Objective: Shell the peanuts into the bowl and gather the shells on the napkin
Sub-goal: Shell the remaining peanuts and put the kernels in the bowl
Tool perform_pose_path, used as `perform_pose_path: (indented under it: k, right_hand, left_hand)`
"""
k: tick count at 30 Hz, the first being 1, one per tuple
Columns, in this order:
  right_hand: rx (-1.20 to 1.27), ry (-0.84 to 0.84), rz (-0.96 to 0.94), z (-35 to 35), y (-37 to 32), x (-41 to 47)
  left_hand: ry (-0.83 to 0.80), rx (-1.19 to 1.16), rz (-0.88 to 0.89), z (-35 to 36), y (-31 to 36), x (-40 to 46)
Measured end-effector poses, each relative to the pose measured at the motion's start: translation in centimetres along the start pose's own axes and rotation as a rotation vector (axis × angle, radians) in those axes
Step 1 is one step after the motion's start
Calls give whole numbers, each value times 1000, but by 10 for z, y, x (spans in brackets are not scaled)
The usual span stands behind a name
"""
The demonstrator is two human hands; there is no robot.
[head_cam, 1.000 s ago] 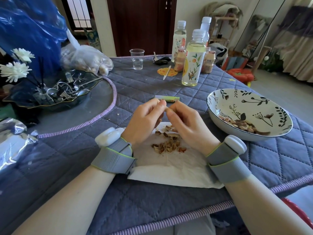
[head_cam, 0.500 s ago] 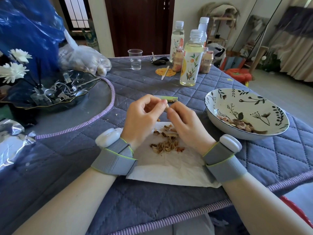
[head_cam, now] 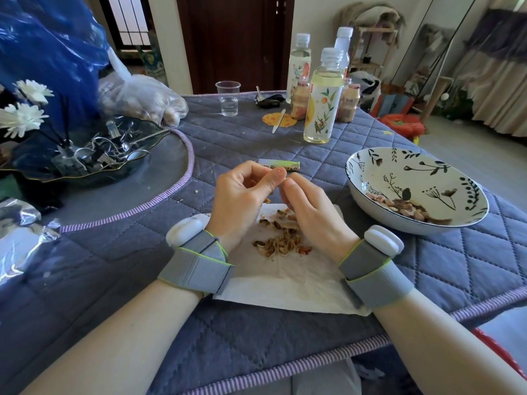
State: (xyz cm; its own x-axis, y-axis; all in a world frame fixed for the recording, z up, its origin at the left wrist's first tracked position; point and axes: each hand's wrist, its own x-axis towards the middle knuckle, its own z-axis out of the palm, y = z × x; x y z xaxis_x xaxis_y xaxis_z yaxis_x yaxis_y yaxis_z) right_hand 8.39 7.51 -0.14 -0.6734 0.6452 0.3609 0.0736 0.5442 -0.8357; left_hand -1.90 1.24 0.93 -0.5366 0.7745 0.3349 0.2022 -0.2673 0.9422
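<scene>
My left hand (head_cam: 242,195) and my right hand (head_cam: 310,212) meet fingertip to fingertip above the white napkin (head_cam: 285,277). They pinch a small peanut between them; most of it is hidden by the fingers. A heap of brown shell pieces (head_cam: 281,238) lies on the napkin under my hands. To the right stands a white bowl (head_cam: 370,195) with a dark leaf pattern, and shelled peanuts (head_cam: 405,208) lie at its bottom. A clear plastic bag of unshelled peanuts (head_cam: 142,98) rests at the back left.
A green tube (head_cam: 285,165) lies just beyond my fingers. Several bottles (head_cam: 322,101) and a clear cup (head_cam: 228,98) stand at the back. A dark glass dish with metal clips (head_cam: 85,155) and white flowers sits at the left. Crumpled foil (head_cam: 20,229) is at the left edge.
My hands stayed together over the napkin; the fingers shifted slightly on the peanut. The camera tilted a little.
</scene>
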Motion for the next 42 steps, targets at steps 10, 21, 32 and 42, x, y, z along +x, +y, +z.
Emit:
perform_pose_path:
  k: [10, 21, 32, 42]
  right_hand:
    - [23, 25, -4, 4, 0, 0]
    - [189, 22, 37, 3, -2, 3]
    - [30, 90, -57, 3, 5, 3]
    - [-85, 55, -35, 5, 0, 0]
  left_hand:
    - [40, -76, -6, 4, -2, 0]
    - [35, -151, -64, 6, -2, 0]
    - [61, -143, -99, 6, 1, 0]
    - [100, -66, -39, 5, -3, 0]
